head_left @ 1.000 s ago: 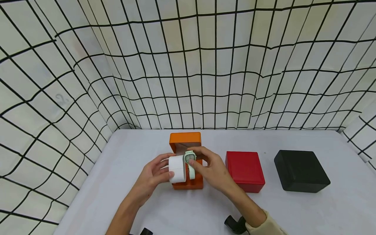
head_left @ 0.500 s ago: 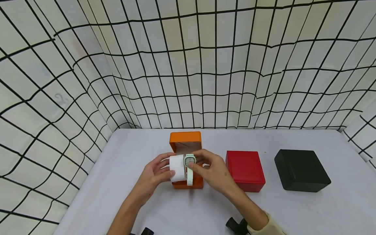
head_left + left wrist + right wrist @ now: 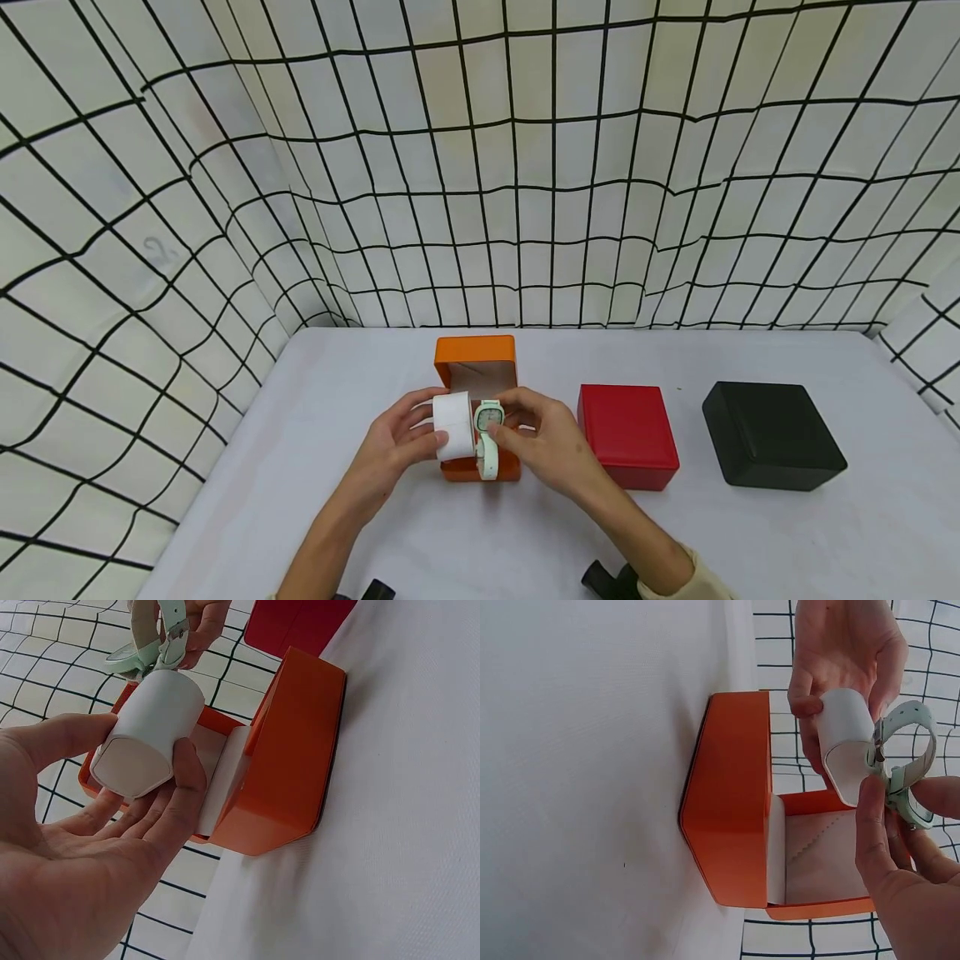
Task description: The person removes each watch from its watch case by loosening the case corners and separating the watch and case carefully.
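Head: both forearms reach in from the bottom edge, angled toward each other. Left hand (image 3: 393,435) has its grip round the white cushion (image 3: 452,425). Right hand (image 3: 551,437) pinches the pale green watch (image 3: 489,412), just beside the cushion; grip narrow. Both things are in front of the open orange box (image 3: 475,350) on the white surface (image 3: 525,542). Red box (image 3: 626,429) and black box (image 3: 772,433), both closed, sit to its right.

Left wrist: palm partly up, thumb on one side of the cushion, fingers bent along the other. Watch at the cushion's far end.

Right wrist: fingers on both sides of the watch head, strap standing in a loop. Can't tell whether strap touches cushion.
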A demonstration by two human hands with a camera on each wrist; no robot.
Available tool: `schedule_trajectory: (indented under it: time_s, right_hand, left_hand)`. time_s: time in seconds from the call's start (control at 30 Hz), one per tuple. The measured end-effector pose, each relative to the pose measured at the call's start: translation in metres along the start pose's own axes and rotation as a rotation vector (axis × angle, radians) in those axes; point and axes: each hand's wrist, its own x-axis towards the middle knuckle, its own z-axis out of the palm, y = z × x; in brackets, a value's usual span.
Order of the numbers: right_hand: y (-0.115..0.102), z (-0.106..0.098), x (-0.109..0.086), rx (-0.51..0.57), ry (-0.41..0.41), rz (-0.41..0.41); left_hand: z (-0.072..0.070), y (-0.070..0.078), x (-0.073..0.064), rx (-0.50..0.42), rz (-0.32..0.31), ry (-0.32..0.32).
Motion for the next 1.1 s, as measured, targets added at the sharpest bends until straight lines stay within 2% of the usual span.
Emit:
schedule_trajectory:
  time_s: [0.1, 0.4, 0.6, 0.83, 1.1]
  right_hand:
    - [0.000, 0.000, -0.002, 0.007, -0.015, 0.005]
    - [0.000, 0.003, -0.007, 0.014, -0.059, 0.090]
    - [0.004, 0.005, -0.009, 0.023, -0.074, 0.075]
    - [0.007, 0.008, -0.013, 0.136, -0.129, 0.073]
    - [0.010, 0.010, -0.017, 0.121, -0.133, 0.099]
  left_hand:
    - [0.000, 0.000, 0.000, 0.001, -0.001, 0.006]
    - [0.000, -0.001, 0.001, 0.020, -0.005, 0.015]
    - [0.000, -0.001, 0.002, 0.021, -0.001, 0.019]
    - [0.000, -0.003, 0.003, 0.004, -0.007, 0.030]
    - [0.002, -0.005, 0.004, 0.010, -0.016, 0.034]
